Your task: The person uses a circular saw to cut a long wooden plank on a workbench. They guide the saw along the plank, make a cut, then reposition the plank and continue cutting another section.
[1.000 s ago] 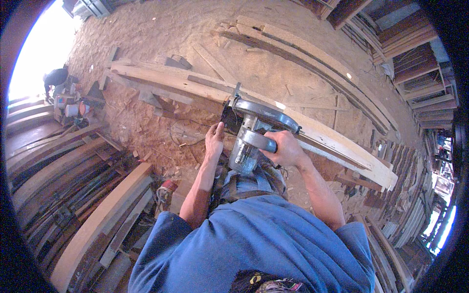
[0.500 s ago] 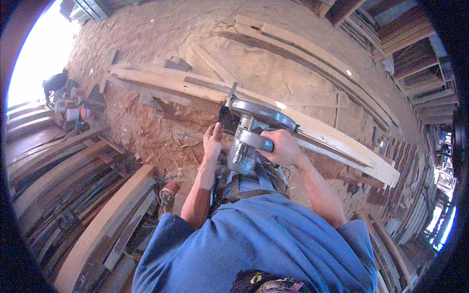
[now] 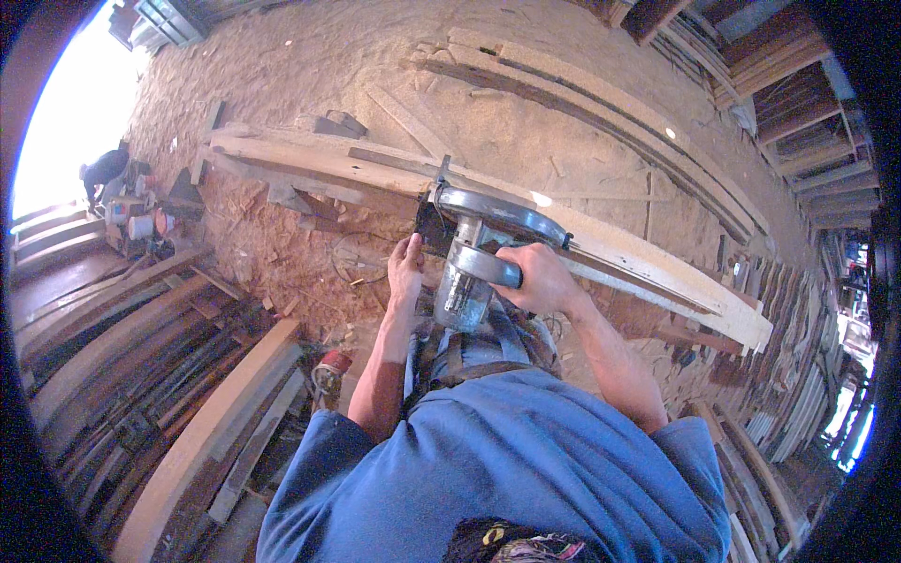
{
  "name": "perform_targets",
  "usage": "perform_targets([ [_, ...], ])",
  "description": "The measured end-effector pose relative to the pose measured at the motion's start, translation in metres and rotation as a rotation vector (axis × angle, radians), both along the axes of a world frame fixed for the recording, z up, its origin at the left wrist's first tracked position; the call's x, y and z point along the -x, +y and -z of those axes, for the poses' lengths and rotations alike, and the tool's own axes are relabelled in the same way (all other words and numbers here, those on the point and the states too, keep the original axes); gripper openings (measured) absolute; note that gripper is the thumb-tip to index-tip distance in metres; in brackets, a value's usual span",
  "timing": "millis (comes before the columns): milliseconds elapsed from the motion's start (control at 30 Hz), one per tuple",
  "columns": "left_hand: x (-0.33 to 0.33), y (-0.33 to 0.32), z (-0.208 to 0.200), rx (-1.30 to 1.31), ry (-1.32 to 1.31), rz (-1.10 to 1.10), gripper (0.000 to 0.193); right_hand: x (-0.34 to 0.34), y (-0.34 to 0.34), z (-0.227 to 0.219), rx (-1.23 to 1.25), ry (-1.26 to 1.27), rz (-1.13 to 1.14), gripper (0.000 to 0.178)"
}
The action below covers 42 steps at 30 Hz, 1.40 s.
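Observation:
A silver circular saw [image 3: 462, 291] rests on a long pale timber beam [image 3: 648, 264] that runs across in front of me. My right hand [image 3: 540, 279] is closed round the saw's rear handle. At the saw's left side my left hand [image 3: 406, 269] grips the edge of the dark base plate [image 3: 432, 225], its fingertips partly hidden. The round metal blade guard [image 3: 511, 214] faces away from me, over the beam. The blade itself is out of sight.
Beyond lie more long planks [image 3: 601, 113] on sawdust-covered ground. Curved timbers [image 3: 202, 436] are stacked at the lower left, near a red-topped tool [image 3: 330, 368]. A person [image 3: 105, 169] bends at the far left. Timber racks [image 3: 807, 103] line the right.
The saw and both hands have shifted very slightly left along the beam. My grip looks the same. The whole view has tilted a little.

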<state>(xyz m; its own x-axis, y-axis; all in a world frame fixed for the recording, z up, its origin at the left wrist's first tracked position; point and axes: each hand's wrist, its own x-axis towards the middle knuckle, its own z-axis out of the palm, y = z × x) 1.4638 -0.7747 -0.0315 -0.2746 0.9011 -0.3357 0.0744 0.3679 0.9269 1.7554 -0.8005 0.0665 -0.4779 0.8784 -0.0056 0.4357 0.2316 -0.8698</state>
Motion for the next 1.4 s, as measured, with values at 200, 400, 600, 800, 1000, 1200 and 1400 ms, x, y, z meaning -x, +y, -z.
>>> perform_targets([
  [200,0.005,0.003,0.010,-0.013,-0.001,0.000,0.043,0.002,0.002,0.003,-0.020,0.023,0.004,0.029],
  [400,0.009,0.002,0.015,-0.046,0.007,0.015,0.043,0.002,0.002,0.004,-0.076,0.045,0.009,0.018],
  [600,0.011,0.004,0.015,-0.061,-0.003,0.011,0.043,0.004,0.001,0.007,-0.112,0.039,0.028,0.018],
  [800,0.011,0.003,0.012,-0.054,0.023,0.010,0.044,0.004,0.004,0.004,-0.023,0.039,-0.009,0.023],
  [1000,0.012,0.003,0.009,0.000,0.000,-0.008,0.044,0.006,0.006,0.002,-0.019,0.051,-0.014,0.019],
  [1200,0.012,0.004,0.009,-0.021,-0.016,-0.037,0.044,0.007,0.006,0.005,-0.044,0.050,-0.008,0.023],
  [1400,0.015,0.006,0.008,0.013,0.025,-0.015,0.033,0.006,0.002,0.008,-0.072,0.021,-0.006,0.027],
])
